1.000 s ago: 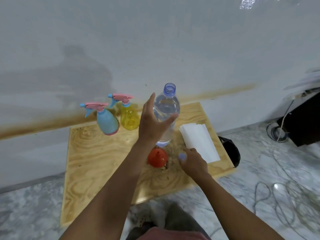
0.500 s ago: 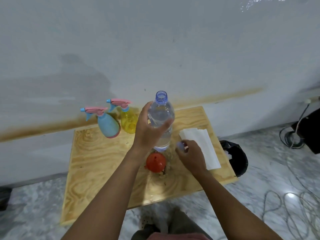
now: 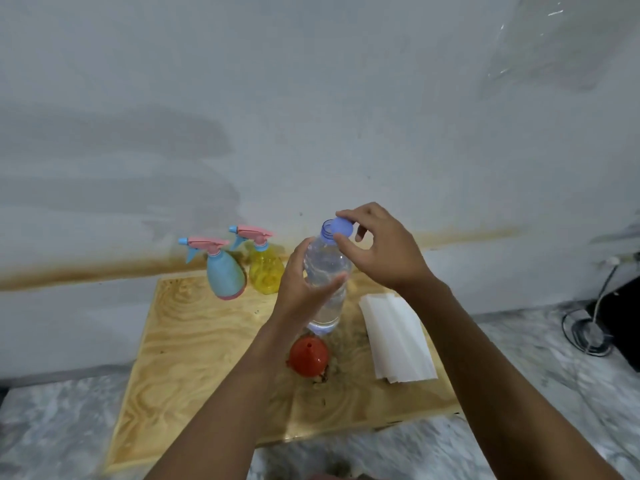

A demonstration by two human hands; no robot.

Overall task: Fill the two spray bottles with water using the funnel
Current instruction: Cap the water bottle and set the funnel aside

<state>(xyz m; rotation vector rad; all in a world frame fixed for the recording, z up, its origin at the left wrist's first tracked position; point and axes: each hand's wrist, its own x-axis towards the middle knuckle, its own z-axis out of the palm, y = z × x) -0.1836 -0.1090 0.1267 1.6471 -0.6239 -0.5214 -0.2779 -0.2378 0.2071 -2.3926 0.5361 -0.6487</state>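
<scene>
A clear water bottle [image 3: 329, 271] stands upright on the wooden board [image 3: 194, 341]. My left hand [image 3: 301, 285] grips its body. Right at the bottle's open mouth, my right hand [image 3: 381, 251] pinches the blue cap [image 3: 342, 226]. A blue spray bottle [image 3: 225, 275] and a yellow spray bottle [image 3: 265, 271], both with pink trigger heads on, stand at the board's back edge, left of the water bottle. The red funnel [image 3: 309, 356] lies wide end down in front of the water bottle.
A stack of white paper sheets [image 3: 398, 341] lies on the board's right side. The board rests on a marble floor against a white wall. Cables [image 3: 588, 334] and a dark object sit on the floor at the far right.
My right hand has lifted the blue cap from the board's surface up to the bottle's mouth. My left hand has stayed on the bottle.
</scene>
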